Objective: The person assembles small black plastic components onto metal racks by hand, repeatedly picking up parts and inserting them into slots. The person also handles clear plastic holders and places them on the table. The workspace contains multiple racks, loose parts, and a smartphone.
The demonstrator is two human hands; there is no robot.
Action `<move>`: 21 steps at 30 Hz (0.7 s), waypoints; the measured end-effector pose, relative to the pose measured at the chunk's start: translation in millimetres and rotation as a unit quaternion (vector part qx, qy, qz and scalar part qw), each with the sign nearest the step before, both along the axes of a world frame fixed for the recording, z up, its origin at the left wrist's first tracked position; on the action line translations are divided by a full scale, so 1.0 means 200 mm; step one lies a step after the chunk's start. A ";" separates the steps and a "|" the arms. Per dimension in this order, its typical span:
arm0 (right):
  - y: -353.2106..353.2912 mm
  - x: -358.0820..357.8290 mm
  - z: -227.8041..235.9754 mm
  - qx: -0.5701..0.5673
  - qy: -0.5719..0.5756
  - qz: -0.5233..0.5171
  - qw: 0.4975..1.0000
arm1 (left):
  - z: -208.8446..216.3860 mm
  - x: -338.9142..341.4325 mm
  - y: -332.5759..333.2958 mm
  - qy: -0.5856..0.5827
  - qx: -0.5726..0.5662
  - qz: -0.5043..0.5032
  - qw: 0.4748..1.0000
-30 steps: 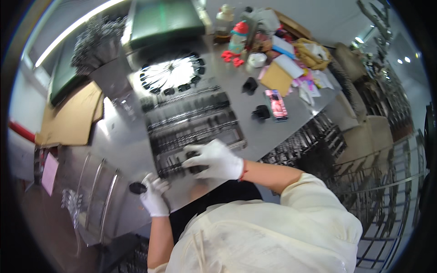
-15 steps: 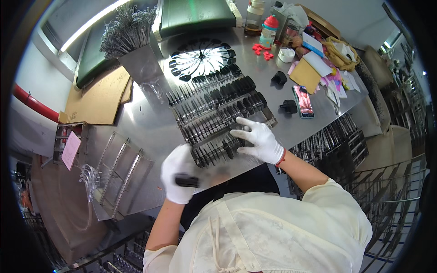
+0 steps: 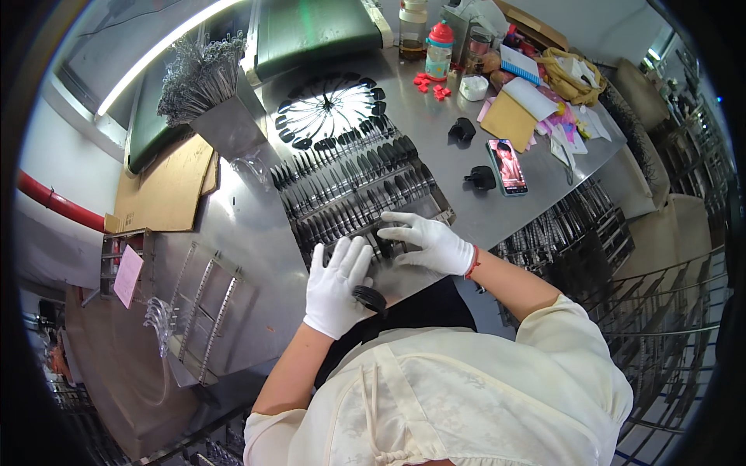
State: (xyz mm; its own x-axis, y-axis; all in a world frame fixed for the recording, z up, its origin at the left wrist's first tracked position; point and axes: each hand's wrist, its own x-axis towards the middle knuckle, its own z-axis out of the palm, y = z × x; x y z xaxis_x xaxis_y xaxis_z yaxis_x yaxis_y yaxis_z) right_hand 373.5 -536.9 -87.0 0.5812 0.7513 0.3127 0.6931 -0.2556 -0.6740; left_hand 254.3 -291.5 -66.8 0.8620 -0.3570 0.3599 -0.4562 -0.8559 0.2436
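Steel table (image 3: 491, 220), left hand (image 3: 337, 289) clamped on black pieces (image 3: 371, 298), right hand (image 3: 437, 244) angled leftward, spread over rack (image 3: 444, 215)

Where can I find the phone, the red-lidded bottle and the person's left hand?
Phone (image 3: 507, 166): head view, on its lit screen.
Red-lidded bottle (image 3: 438, 61): head view, on its body, below the lid.
Left hand (image 3: 334, 291): head view, on the middle of the gloved hand.
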 end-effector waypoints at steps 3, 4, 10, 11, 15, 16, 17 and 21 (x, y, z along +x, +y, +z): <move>0.01 -0.01 0.02 -0.014 -0.083 -0.015 0.996 | 0.00 0.01 -0.10 0.008 0.026 -0.035 0.999; 0.01 -0.02 0.03 -0.030 -0.114 -0.036 0.992 | 0.01 0.01 -0.13 0.026 0.039 -0.040 0.998; 0.01 -0.08 0.15 -0.160 -0.147 -0.072 0.973 | 0.07 0.07 -0.15 -0.019 0.006 -0.069 0.997; 0.04 -0.09 0.16 -0.212 -0.160 -0.080 0.961 | 0.08 0.07 -0.13 -0.006 0.002 -0.050 0.999; 0.06 -0.12 0.20 -0.278 -0.173 -0.134 0.935 | 0.12 0.01 -0.07 -0.137 -0.120 0.016 0.983; 0.05 -0.13 0.21 -0.284 -0.206 -0.166 0.922 | 0.13 -0.03 -0.07 -0.080 -0.184 0.032 0.979; 0.04 -0.14 0.23 -0.252 -0.173 -0.179 0.935 | 0.13 -0.07 -0.07 0.065 -0.328 0.068 0.940; -0.01 -0.23 0.30 0.019 -0.026 -0.113 0.993 | 0.06 -0.16 -0.08 0.400 -0.525 0.030 0.751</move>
State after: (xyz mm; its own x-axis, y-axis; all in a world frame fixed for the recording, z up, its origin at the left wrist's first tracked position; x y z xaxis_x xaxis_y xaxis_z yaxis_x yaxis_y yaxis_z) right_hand 326.8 -538.8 -26.6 0.7160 0.5907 0.3722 0.6553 -0.3846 -0.6502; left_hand 222.7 -306.8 -54.0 0.9556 -0.1905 -0.2249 0.2263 -0.0148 0.9739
